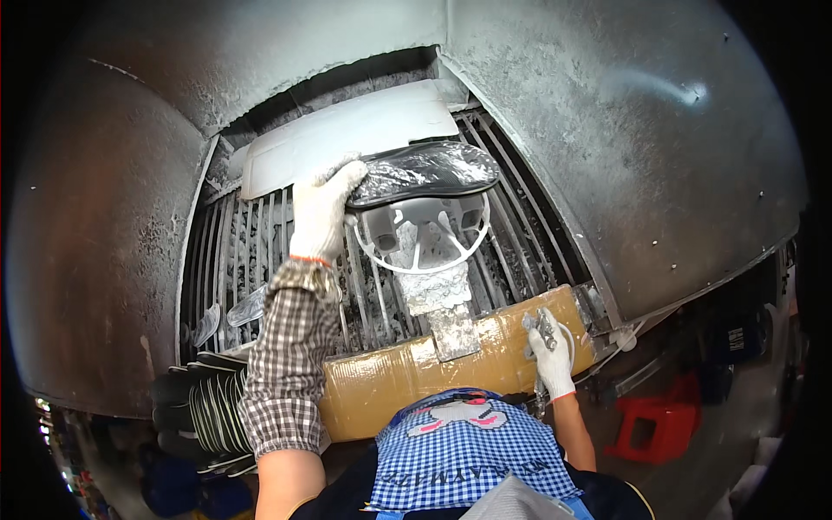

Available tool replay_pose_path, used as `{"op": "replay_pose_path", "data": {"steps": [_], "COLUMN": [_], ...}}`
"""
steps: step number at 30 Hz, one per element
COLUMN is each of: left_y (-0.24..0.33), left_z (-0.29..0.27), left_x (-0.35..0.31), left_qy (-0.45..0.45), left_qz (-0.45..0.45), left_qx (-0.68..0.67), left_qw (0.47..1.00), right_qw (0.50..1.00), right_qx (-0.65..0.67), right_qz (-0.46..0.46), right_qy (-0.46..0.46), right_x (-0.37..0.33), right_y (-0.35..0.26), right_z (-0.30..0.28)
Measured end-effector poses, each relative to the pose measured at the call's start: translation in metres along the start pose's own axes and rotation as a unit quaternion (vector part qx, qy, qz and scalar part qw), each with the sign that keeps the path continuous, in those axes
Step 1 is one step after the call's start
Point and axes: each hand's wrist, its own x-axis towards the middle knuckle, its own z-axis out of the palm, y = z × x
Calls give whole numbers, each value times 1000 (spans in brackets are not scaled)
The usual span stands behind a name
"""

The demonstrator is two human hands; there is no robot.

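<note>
One black sole: upper centre of frame, long axis left to right, above round stand.
Left hand: nearer, gripping sole's left end.
Right hand: lower right, closed around spray gun.

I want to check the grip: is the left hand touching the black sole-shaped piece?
Touching. The head view shows the gloved left hand gripping the left end of the black sole-shaped piece.
</note>
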Motion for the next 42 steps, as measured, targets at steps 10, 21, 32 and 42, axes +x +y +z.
{"op": "replay_pose_path", "data": {"steps": [10, 21, 32, 42], "left_y": [-27, -39, -35, -69], "left_z": [12, 6, 0, -14], "left_x": [43, 51, 39, 40], "left_qy": [-2, 11, 30, 59], "left_qz": [7, 19, 29, 30], "left_qx": [-28, 64, 145, 153], "left_qw": [1000, 998, 989, 986], "right_qw": [1000, 1000, 1000, 1000], "right_qx": [9, 18, -12, -1], "right_qz": [16, 17, 15, 17], "right_qy": [-6, -12, -13, -13], "right_x": [-1, -2, -1, -2], "right_y": [17, 10, 6, 2], "right_z": [1, 4, 6, 8]}}
